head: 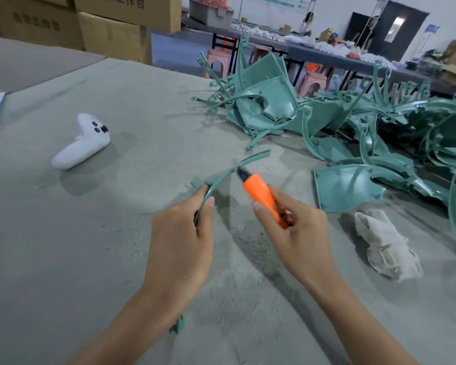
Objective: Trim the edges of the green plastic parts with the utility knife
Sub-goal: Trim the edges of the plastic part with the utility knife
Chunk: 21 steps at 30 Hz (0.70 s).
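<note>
mid-trim, the left hand (181,230) grips a curved green strip (231,169) while right-hand fingers (263,210) wrap the orange knife (265,197), blade at its edge; next likely a steady shaving stroke.

**Open desk to the left, green clutter to the right**

Left of the left hand (181,238), the desk (63,246) offers broad bare room; only a white game controller (81,142) lies there, well apart. Ahead, the curved green strip (229,169) it grips and the utility knife (263,196) gripped in the right hand (292,227) cross the gap. To the right, a crumpled cloth (387,246) lies near, a flat green panel (348,185) lies beyond it, and a tangled pile of green plastic parts (353,119) blocks the far right. Cardboard boxes (111,32) wall off the far left.
</note>
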Available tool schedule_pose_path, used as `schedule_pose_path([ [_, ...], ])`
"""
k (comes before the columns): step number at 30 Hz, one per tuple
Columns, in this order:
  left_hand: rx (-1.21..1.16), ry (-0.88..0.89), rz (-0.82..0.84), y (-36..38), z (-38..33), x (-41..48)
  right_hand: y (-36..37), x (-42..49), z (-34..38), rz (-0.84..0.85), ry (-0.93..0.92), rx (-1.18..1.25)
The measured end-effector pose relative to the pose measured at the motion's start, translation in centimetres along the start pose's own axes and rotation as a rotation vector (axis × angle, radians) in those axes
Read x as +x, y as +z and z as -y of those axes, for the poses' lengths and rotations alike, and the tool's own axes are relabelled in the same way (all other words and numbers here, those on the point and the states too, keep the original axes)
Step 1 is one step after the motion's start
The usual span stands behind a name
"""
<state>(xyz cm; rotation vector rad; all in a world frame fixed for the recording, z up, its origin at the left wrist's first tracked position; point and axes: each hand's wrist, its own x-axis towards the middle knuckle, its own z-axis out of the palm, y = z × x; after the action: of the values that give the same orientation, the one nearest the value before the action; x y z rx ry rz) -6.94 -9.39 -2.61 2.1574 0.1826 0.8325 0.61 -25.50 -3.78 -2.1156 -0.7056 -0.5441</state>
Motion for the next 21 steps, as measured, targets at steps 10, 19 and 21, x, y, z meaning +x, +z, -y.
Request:
schedule_pose_path([
  [10,-0.010,-0.014,-0.078,0.2,-0.7,-0.2,-1.2,-0.4,-0.9,-0.182,0.059,-0.049],
  [19,-0.137,-0.004,0.054,0.7,-0.4,-0.2,-4.2,1.3,-1.3,-0.255,0.408,0.489],
  [21,-0.066,0.032,0.060,0.7,-0.5,-0.4,-4.6,1.4,-0.8,-0.189,0.331,0.583],
])
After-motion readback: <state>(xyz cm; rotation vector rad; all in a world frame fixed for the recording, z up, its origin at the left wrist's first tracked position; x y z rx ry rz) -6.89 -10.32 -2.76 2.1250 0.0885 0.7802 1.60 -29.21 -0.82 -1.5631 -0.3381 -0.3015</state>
